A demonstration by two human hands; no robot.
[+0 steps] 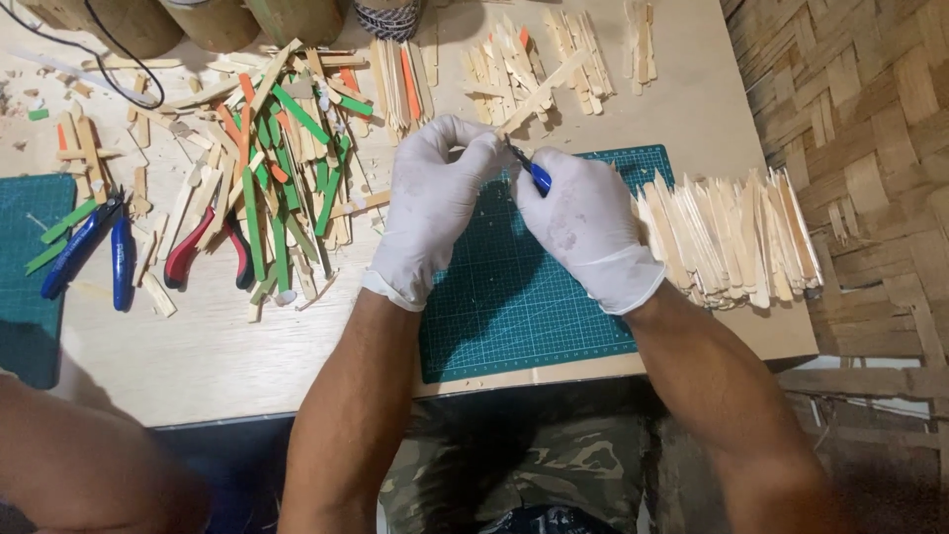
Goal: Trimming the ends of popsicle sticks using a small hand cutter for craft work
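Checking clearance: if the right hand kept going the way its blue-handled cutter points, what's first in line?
The right hand aims its blue-handled cutter up-left, straight at the left hand. Its gloved fingers come first, apparently already at the tip; depth is unclear.

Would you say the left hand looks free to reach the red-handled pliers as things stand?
Probably not at once: the left hand is pinched together with the right hand, which holds a blue-handled cutter. The red-handled pliers lie uncovered to its left, so the path looks open.
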